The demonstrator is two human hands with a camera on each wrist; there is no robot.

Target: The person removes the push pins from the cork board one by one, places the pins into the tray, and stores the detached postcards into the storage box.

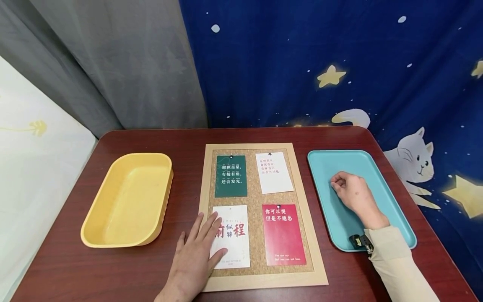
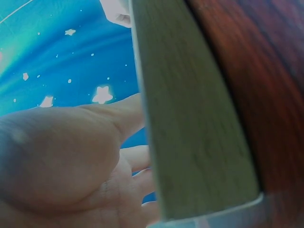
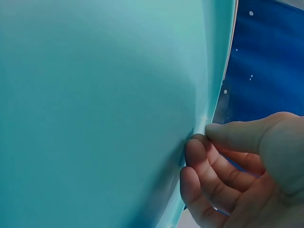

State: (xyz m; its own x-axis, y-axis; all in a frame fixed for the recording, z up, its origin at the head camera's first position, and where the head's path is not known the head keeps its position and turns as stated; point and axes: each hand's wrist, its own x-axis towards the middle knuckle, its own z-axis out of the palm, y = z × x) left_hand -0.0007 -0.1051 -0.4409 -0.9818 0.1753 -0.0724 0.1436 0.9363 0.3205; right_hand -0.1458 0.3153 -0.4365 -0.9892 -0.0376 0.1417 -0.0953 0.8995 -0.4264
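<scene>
My left hand (image 1: 194,256) lies with fingers spread across the left edge of the cork board (image 1: 254,235), its fingertips on a white card (image 1: 234,249) with red and blue characters. A green card (image 1: 231,188), a plain white card (image 1: 275,182) and a red card (image 1: 284,243) each have a dark pin at the top. Over the teal tray (image 1: 392,209), my right hand (image 1: 354,195) has curled fingers, thumb close to the index fingertip. The right wrist view shows those fingertips right at the tray surface; I cannot tell whether something tiny sits between them.
An oblong yellow bin (image 1: 128,201) stands on the dark red-brown table (image 1: 185,176), left of the board. Curtains hang behind the table, one grey (image 1: 151,63) and one blue with stars (image 1: 264,63). A black strap (image 1: 361,242) sits on the right wrist.
</scene>
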